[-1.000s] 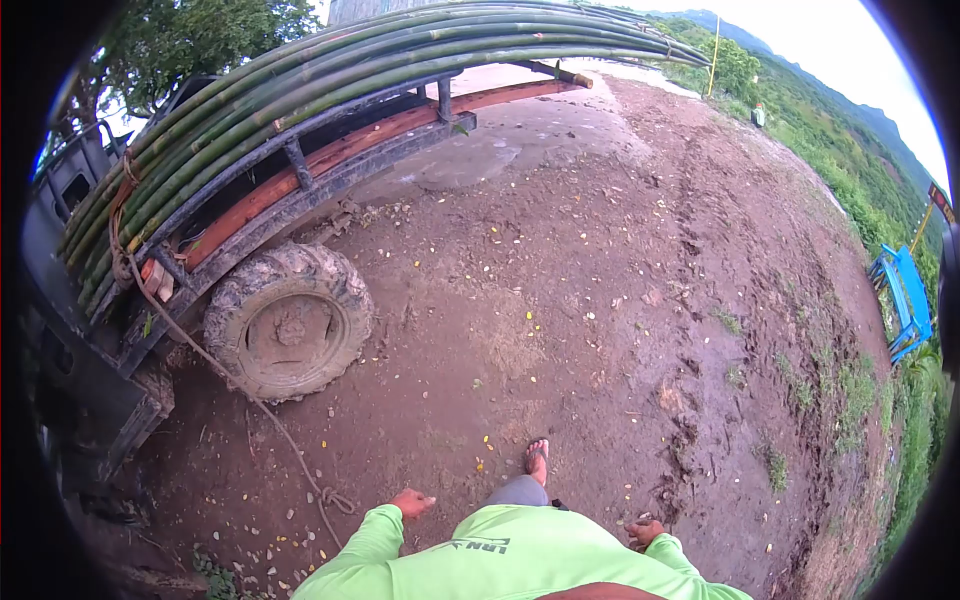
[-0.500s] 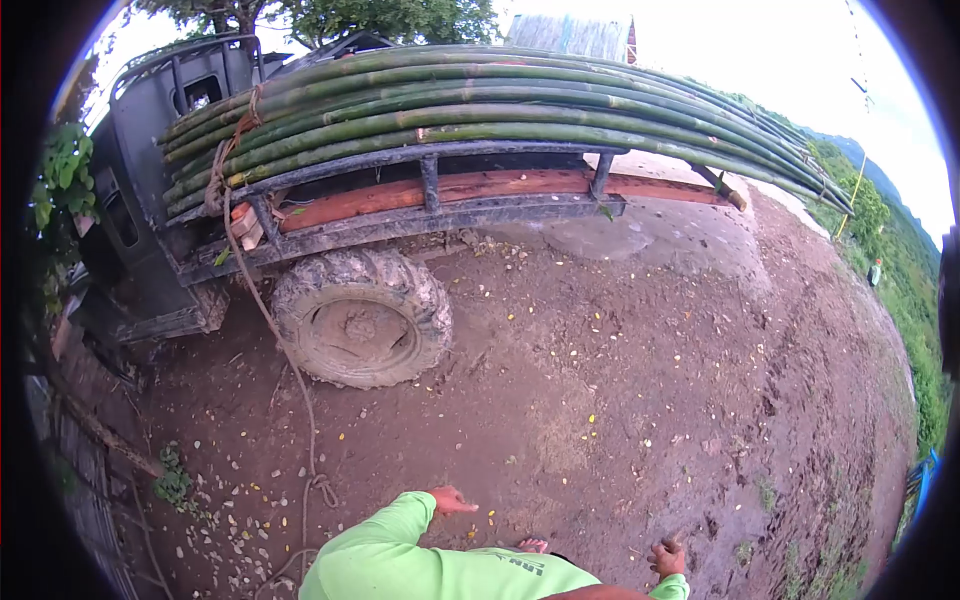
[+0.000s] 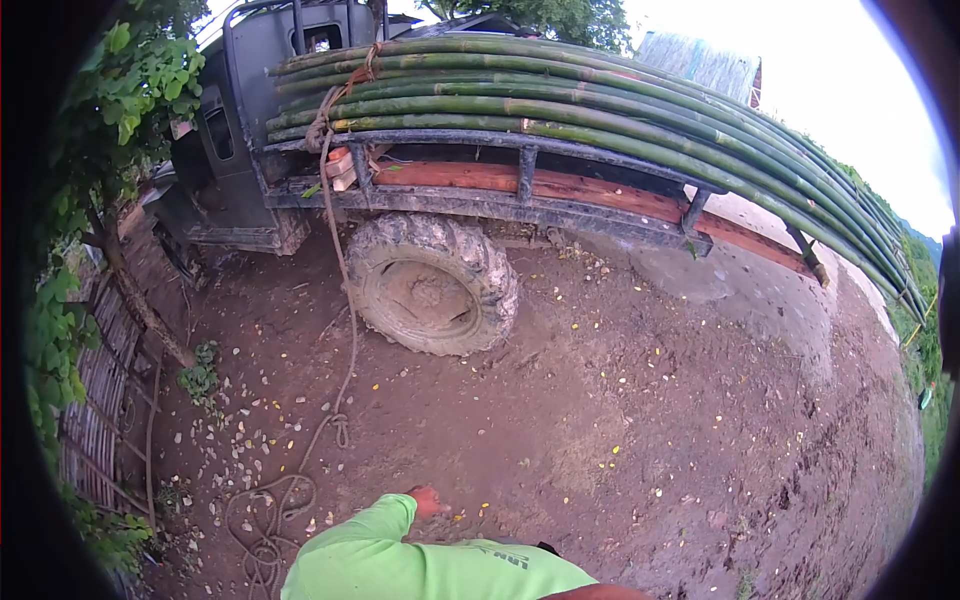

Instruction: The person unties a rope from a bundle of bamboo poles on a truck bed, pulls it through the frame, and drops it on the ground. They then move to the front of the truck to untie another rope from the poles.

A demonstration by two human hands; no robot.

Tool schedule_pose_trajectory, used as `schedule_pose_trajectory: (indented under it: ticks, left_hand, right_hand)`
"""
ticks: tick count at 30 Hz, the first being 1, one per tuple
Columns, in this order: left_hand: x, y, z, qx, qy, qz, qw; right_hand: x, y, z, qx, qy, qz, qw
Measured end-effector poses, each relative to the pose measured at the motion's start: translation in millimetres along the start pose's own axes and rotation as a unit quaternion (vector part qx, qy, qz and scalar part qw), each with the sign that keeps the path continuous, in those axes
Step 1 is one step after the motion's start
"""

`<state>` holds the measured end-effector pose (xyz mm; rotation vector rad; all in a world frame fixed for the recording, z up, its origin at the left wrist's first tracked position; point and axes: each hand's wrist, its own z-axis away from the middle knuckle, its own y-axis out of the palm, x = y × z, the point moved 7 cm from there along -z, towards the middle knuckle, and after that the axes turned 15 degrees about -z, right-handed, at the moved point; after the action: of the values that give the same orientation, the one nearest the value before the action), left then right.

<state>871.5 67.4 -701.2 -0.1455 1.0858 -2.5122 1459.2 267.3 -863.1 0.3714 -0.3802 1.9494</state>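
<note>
My left hand (image 3: 427, 502) hangs low in front of the green shirt (image 3: 470, 568), fingers loosely extended and a little blurred. Nothing shows in it, and it is over bare ground. My right hand is out of the picture. To the left of my left arm, a rope (image 3: 350, 370) runs down from the truck's side rail and ends in loose coils (image 3: 265, 545) on the dirt. Its upper part is knotted round the front of a bundle of long green bamboo poles (image 3: 600, 100) lying along the truck bed.
A dark truck (image 3: 220, 150) with a muddy rear wheel (image 3: 430, 285) stands ahead. A reddish timber beam (image 3: 600, 195) lies beneath the poles. Trees (image 3: 120, 80) and a slatted fence (image 3: 100, 400) are at the left. The muddy ground (image 3: 640, 400) is strewn with leaves and stones.
The view has turned left, so the truck sits further right and more of the rope coils shows. My right hand has left the picture. My left hand has shifted slightly left.
</note>
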Motion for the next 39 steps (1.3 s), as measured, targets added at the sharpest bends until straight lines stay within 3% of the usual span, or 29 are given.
schedule_pose_trajectory:
  ticks: [1, 3, 6, 8, 9, 12, 15, 18, 21, 22, 26, 28, 29, 30, 32, 34, 37, 39]
  left_hand:
    - [3.4, 35.3, 2.3, 0.005, 0.036, -0.049, 0.998]
    - [4.1, 102.4, 3.9, 0.014, 0.151, -0.275, 0.949]
    - [11.1, 134.2, 19.6, 0.000, 0.183, -0.283, 0.941]
    - [20.8, 105.4, 37.7, 0.030, 0.018, -0.038, 0.999]
    - [25.3, 89.1, 48.8, 0.044, -0.063, 0.089, 0.993]
    - [29.3, 49.6, 68.5, 0.033, -0.112, 0.246, 0.962]
    - [51.3, 42.7, 83.1, 0.035, -0.181, 0.402, 0.897]
    - [86.2, 55.3, 99.3, -0.037, -0.205, 0.510, 0.834]
    - [139.5, 97.2, 117.7, -0.036, -0.227, 0.561, 0.795]
    - [162.8, 122.8, 119.6, 0.001, -0.232, 0.572, 0.787]
    - [246.5, 176.6, 170.7, -0.030, -0.279, 0.654, 0.702]
    - [274.7, 206.7, 202.8, -0.022, -0.298, 0.685, 0.665]
    - [290.6, 211.7, 218.7, -0.039, -0.303, 0.687, 0.660]
    - [307.8, 220.2, 230.4, -0.062, -0.321, 0.701, 0.633]
    - [338.1, 210.1, 255.9, -0.117, -0.331, 0.723, 0.596]
    - [364.2, 200.5, 275.4, -0.187, -0.356, 0.713, 0.575]
    - [389.1, 201.7, 286.1, -0.271, -0.359, 0.728, 0.517]
    - [396.6, 199.8, 281.1, -0.280, -0.330, 0.754, 0.495]
  right_hand:
    - [12.6, -9.1, -4.9, 0.002, -0.001, -0.002, 1.000]
    - [34.6, -25.8, -25.0, 0.018, 0.000, -0.013, 1.000]
    - [59.7, -36.5, -69.3, 0.050, 0.010, -0.058, 0.997]
    - [109.3, -16.0, -23.5, 0.017, -0.077, 0.008, 0.997]
    - [140.8, 4.6, 15.1, 0.000, -0.122, 0.041, 0.992]
    - [169.4, 40.8, 32.0, -0.009, -0.158, 0.069, 0.985]
    - [187.6, 83.8, 16.6, 0.002, -0.190, 0.086, 0.978]
    - [204.7, 136.6, 7.3, 0.037, -0.193, 0.150, 0.969]
    - [225.5, 205.6, 18.5, 0.037, -0.201, 0.243, 0.948]
    - [230.2, 234.2, 24.3, 0.032, -0.205, 0.276, 0.938]
    - [246.9, 364.8, 49.5, 0.068, -0.263, 0.336, 0.902]
    - [236.1, 420.6, -5.2, 0.103, -0.336, 0.384, 0.854]
    - [245.4, 459.7, 55.1, 0.115, -0.290, 0.383, 0.869]
    - [244.9, 492.6, 58.7, 0.147, -0.305, 0.370, 0.865]
    - [252.5, 557.7, 97.1, 0.179, -0.317, 0.427, 0.828]
    - [252.0, 603.1, 97.9, 0.210, -0.342, 0.473, 0.784]
    - [262.9, 658.4, 113.0, 0.260, -0.328, 0.485, 0.767]
    - [274.9, 687.5, 108.1, 0.248, -0.327, 0.488, 0.771]
